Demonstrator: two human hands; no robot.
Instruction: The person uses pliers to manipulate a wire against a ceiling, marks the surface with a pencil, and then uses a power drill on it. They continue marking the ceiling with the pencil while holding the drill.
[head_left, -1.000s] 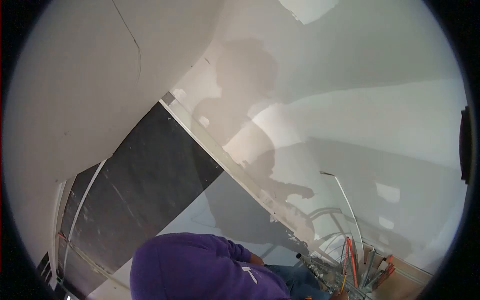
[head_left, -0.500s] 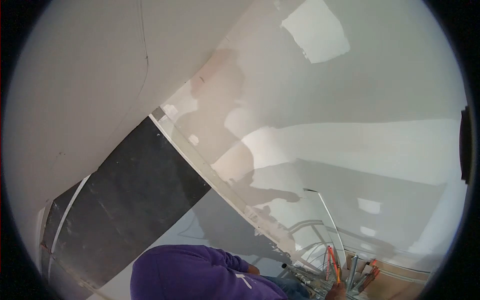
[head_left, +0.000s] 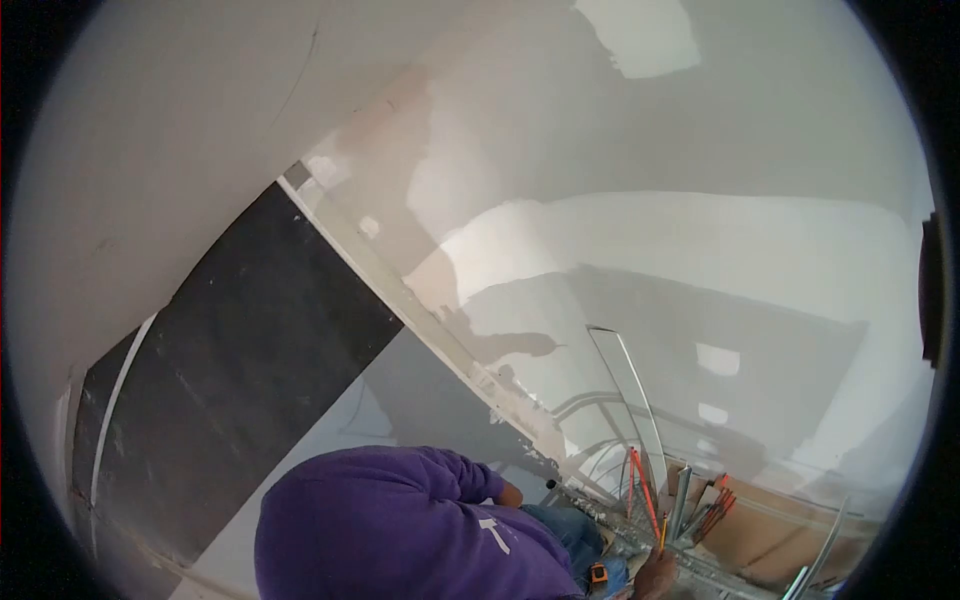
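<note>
In the head view, my right hand [head_left: 655,574] is at the bottom, its fingers closed round a thin yellow pencil-like stick [head_left: 663,532] that points up. My left hand [head_left: 510,495] shows only in part beyond the purple sleeve [head_left: 465,475], close to my jeans [head_left: 565,528]; its fingers are hidden. An orange-and-black tape measure [head_left: 599,573] sits against the jeans. Just beyond my right hand stand long orange-red bars [head_left: 642,490] and a grey metal profile [head_left: 681,500].
A speckled metal rail [head_left: 605,518] runs beside my legs. A thin bent metal strip [head_left: 640,375] leans at the patched wall [head_left: 720,290]. More red tools [head_left: 718,508] stand by a brown board [head_left: 775,535]. A dark panel [head_left: 260,370] is at the left.
The view has shifted, so the wall and tools appear higher and further left. The tape measure and more of my jeans now show. My right hand still holds the yellow stick.
</note>
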